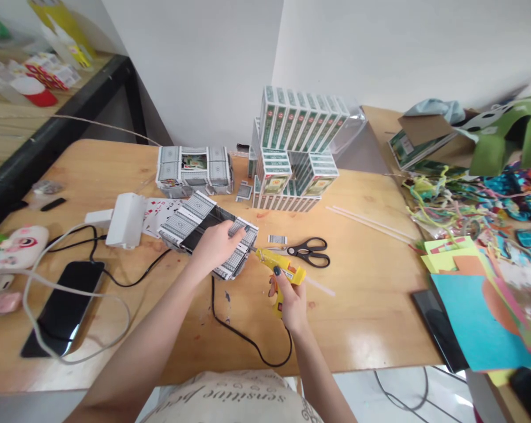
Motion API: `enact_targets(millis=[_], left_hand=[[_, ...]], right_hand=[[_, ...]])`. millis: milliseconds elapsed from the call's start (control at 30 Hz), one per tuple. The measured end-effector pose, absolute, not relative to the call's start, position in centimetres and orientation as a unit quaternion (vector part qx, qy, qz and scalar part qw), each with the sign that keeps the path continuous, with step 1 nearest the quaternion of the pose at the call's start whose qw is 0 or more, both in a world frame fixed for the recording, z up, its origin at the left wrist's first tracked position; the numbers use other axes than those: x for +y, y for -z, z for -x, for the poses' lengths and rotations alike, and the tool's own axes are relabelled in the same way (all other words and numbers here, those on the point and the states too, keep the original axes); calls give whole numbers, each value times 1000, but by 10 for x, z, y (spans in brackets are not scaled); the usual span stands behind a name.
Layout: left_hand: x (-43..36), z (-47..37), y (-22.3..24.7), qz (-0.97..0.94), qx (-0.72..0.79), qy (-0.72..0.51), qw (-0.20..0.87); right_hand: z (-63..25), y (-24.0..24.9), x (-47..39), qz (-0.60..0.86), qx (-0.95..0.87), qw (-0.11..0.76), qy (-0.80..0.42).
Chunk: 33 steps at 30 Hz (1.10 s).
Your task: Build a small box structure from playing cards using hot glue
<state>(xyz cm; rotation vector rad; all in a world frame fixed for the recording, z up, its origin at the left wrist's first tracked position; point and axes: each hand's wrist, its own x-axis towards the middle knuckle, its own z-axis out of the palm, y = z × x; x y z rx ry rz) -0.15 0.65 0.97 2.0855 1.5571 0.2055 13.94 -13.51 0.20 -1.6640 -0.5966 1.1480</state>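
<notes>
My left hand point(214, 244) is closed over the near right part of a box covered in grey patterned playing cards point(186, 220), steadying it at a slant on the table. Part of the box's dark middle shows beside my fingers. In my right hand point(294, 305) is a yellow glue gun point(280, 264), its nozzle close to the box's right end; whether it touches I cannot tell. A second card-covered box point(194, 167) lies behind. Black-handled scissors point(309, 252) rest right of the glue gun, near a small card piece point(277, 239).
Stacked card packs point(303, 120) stand at the back. Thin glue sticks point(371, 223) lie to the right. A phone point(64, 308), white cable and white power adapter point(126, 220) occupy the left. Coloured paper point(472, 317) and tangled yarn point(441, 202) cover the right side. A black cord point(247, 338) loops in front.
</notes>
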Motion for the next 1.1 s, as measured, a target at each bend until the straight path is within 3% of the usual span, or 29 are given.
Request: enact_targets(millis=[1100], left_hand=[[5,1,-11,-769,573,-89,269]], right_hand=[[-141,-5,-140,636,-286,512,-501]])
